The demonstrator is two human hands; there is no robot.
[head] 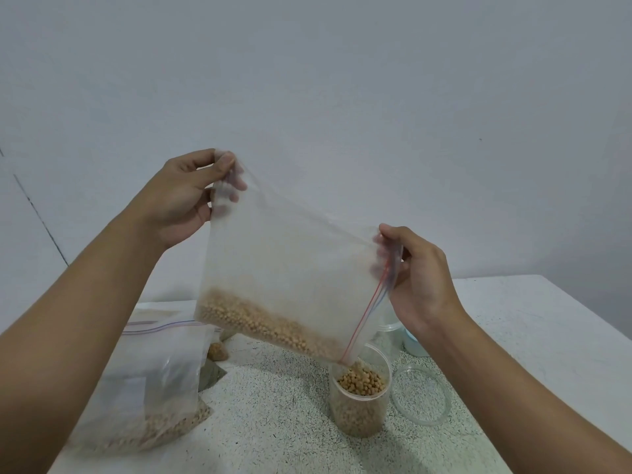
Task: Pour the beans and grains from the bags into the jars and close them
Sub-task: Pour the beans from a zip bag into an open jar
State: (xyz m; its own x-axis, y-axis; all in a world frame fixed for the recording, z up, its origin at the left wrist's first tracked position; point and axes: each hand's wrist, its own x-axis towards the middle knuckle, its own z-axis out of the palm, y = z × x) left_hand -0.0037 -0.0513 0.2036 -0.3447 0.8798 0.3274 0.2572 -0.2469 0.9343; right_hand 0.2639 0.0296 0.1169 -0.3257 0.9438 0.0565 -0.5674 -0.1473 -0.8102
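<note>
A clear zip bag [290, 265] of tan beans hangs tilted above the table, its mouth corner down over an open clear jar [359, 412]. Beans fall from the corner into the jar, which is nearly full. My left hand [186, 196] pinches the bag's raised bottom corner. My right hand [417, 278] pinches the bag's edge by the red and blue zip strip. A clear round lid [422, 395] lies flat on the table right of the jar.
Another zip bag [150, 381] with grains lies at the left, partly under my left arm, with more bags behind it. A second clear container [390, 328] and a pale blue object [413, 343] stand behind the jar. The speckled table [273, 422] ends at the right.
</note>
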